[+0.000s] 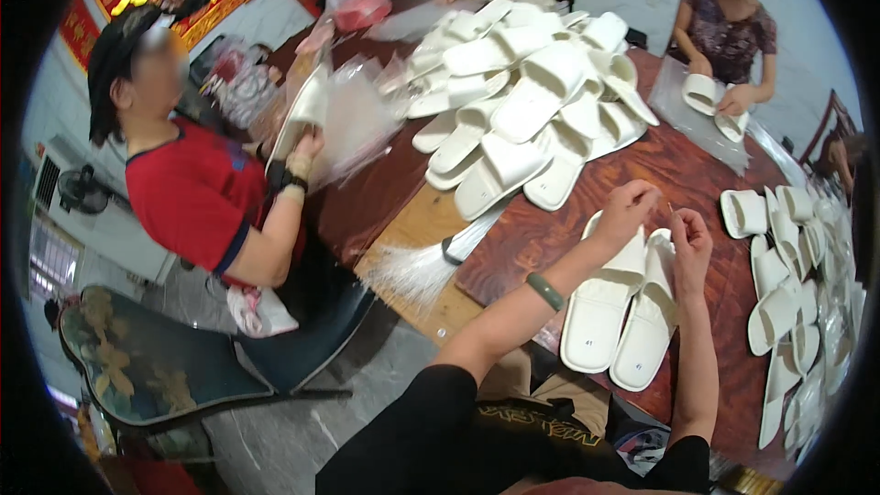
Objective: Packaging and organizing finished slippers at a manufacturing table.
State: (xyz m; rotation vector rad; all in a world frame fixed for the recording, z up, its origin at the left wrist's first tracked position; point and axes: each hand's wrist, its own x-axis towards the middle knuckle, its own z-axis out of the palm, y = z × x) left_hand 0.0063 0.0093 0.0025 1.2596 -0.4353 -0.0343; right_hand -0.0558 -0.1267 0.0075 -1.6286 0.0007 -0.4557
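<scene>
A pair of white slippers lies side by side on the table in front of me, the left slipper (596, 316) and the right slipper (644, 330), soles down with the heels toward me. My left hand (631, 208) hovers over the toe of the left slipper, fingers bent together. Just beyond the right slipper's toe, my right hand (692, 236) has its thumb and fingertips pinched. Something tiny and thin shows at those fingertips, too small to name. Whether the left fingers grip anything cannot be made out. A green bangle (544, 291) circles my left wrist.
A large heap of white slippers (536, 82) fills the table's middle. More slippers (779, 312) lie at the right beside clear plastic bags (830, 302). White bristles (417, 273) stick out at the near edge. Co-workers handle slippers at left, far side and far right; a chair (165, 357) stands left.
</scene>
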